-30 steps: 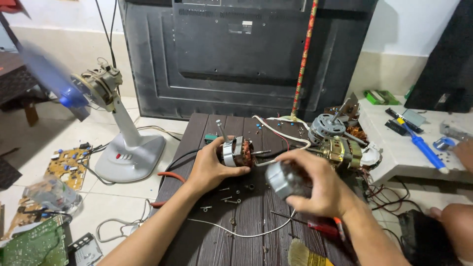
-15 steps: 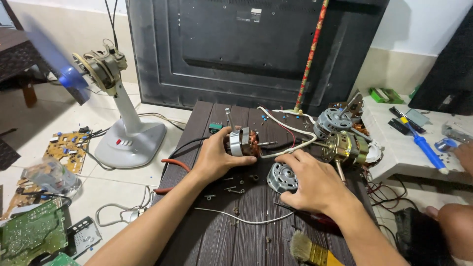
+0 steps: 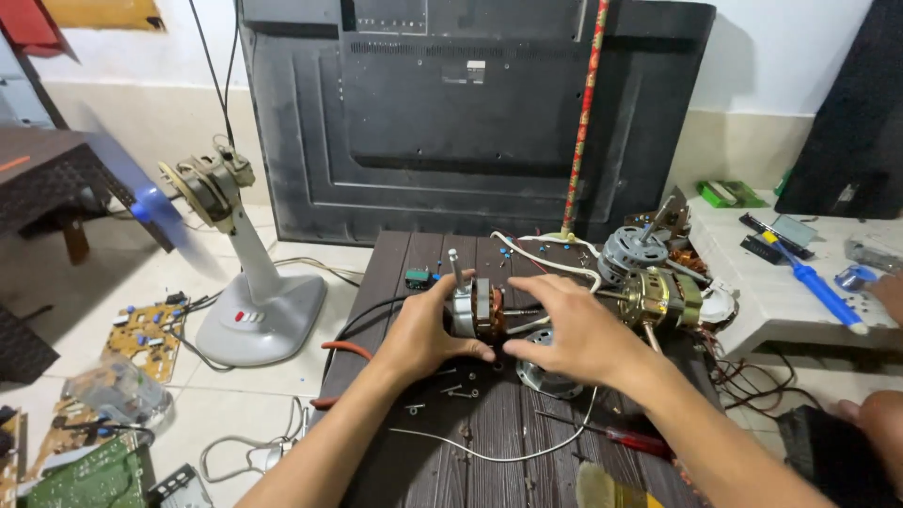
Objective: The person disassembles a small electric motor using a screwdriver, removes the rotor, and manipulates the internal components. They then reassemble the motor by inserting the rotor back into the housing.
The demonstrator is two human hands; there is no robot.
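A small fan motor point(image 3: 477, 310) with copper windings and an upright shaft stands on the dark slatted table point(image 3: 414, 461). My left hand point(image 3: 425, 336) grips its left side. From the right, my right hand point(image 3: 576, 331) reaches in with fingers spread, fingertips at the motor's right side, and holds nothing. Under that hand a round metal motor cover point(image 3: 548, 378) lies flat on the table. Several loose screws point(image 3: 453, 390) are scattered in front of the motor.
Two more motors point(image 3: 632, 250) point(image 3: 664, 297) and tangled wires sit at the table's far right. A red-handled screwdriver point(image 3: 632, 438) and a white wire point(image 3: 489, 457) lie near me. A stand fan point(image 3: 246, 282) spins on the left floor among circuit boards point(image 3: 141, 331). Another person's hand point(image 3: 889, 293) is at the right.
My right hand set the round metal cover down on the table and moved to the motor's right side. My left hand stayed on the motor.
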